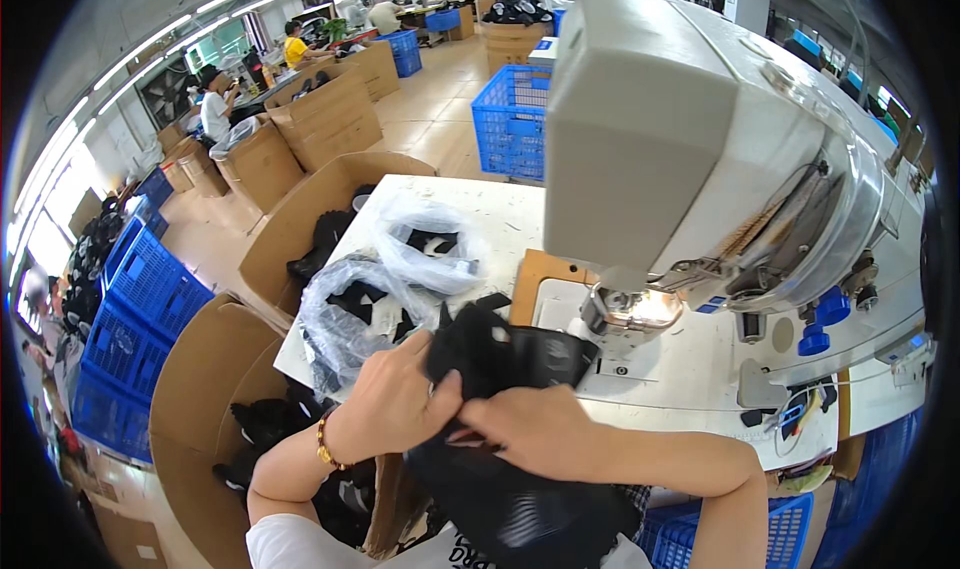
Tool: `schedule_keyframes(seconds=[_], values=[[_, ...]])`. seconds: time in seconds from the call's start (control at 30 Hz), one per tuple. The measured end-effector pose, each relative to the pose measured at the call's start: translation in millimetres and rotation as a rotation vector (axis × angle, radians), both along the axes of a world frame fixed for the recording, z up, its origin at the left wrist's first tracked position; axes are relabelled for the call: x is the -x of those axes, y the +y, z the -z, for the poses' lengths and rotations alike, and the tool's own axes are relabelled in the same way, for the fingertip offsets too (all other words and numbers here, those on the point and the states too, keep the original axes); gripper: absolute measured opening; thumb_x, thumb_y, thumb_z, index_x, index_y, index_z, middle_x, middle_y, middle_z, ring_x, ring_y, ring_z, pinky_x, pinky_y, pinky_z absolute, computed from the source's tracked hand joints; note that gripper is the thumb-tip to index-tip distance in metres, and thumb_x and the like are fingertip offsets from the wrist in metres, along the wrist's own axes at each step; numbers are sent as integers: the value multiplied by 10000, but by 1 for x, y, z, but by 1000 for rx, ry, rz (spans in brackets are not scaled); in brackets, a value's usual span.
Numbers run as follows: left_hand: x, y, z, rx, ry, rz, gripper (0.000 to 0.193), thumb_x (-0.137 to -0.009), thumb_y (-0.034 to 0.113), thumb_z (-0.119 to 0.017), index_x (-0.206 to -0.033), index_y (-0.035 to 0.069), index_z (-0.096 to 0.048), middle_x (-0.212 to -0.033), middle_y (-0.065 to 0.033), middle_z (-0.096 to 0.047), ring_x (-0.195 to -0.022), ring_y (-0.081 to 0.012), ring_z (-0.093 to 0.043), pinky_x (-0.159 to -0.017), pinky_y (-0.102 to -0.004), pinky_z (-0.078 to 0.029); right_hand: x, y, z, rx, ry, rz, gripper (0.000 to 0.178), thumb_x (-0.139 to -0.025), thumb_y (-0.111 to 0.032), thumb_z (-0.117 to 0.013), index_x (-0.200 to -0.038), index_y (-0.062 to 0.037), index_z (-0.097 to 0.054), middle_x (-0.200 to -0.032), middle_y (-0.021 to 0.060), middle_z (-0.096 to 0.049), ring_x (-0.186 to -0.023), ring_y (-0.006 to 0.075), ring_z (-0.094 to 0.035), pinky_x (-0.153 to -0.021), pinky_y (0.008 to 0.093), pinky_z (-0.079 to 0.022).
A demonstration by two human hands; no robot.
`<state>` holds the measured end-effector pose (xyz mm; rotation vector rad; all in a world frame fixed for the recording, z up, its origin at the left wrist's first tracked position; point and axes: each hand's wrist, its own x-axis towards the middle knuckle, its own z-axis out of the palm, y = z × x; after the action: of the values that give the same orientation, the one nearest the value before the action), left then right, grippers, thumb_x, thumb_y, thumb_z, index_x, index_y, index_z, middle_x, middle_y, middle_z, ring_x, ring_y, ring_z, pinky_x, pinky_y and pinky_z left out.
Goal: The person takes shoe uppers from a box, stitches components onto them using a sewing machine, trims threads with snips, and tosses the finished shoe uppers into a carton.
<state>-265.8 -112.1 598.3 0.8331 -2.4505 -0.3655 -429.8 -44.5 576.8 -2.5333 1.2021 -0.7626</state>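
Observation:
My left hand [395, 394], with a beaded bracelet on its wrist, grips the left side of a black shoe upper [515, 357] with its thumb pressed in. From the other side my right hand [540, 431] is closed on the same piece, its fingers folded into the fabric. Both hands hold it bunched in front of the white worktable, its lower part hanging over my lap. Just beyond and to the right is the head of a sewing machine [640, 129], its needle area [635, 314] lit. The upper is apart from the needle, as far as I can see.
Two clear plastic bags [395, 214] with black and white pieces lie on the table's left side. Cardboard boxes [200, 399] of black pieces stand left of it. Blue crates [510, 119] are around, and small tools [792, 409] lie at right. Other people work far off.

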Motion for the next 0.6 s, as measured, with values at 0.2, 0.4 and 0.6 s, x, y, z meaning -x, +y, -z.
schedule_keyframes(seconds=[0.2,0.4,0.6], values=[[-18,-17,38,-855,412,172,164,-845,150,-462,-765,19,-519,-632,42,-444,-560,-21,-353,-493,-183,-278,12,-22,15,55,-399,255,318,-768,-305,-576,-867,-23,-466,-646,95,-525,-589,261,-555,-492,315,-429],[-13,-26,57,-1122,665,218,281,-849,159,-456,-596,46,-500,-568,46,-435,-535,-24,-346,-488,-190,-259,14,-31,18,177,-435,289,209,-725,-175,-628,-816,-21,-520,-645,77,-529,-540,201,-542,-453,271,-412],[-9,-25,55,-1109,650,217,283,-848,159,-464,-590,48,-501,-558,50,-431,-534,-24,-348,-494,-188,-266,12,-46,14,365,-307,261,197,-684,-135,-660,-788,-22,-537,-635,68,-541,-506,170,-530,-439,240,-402]])
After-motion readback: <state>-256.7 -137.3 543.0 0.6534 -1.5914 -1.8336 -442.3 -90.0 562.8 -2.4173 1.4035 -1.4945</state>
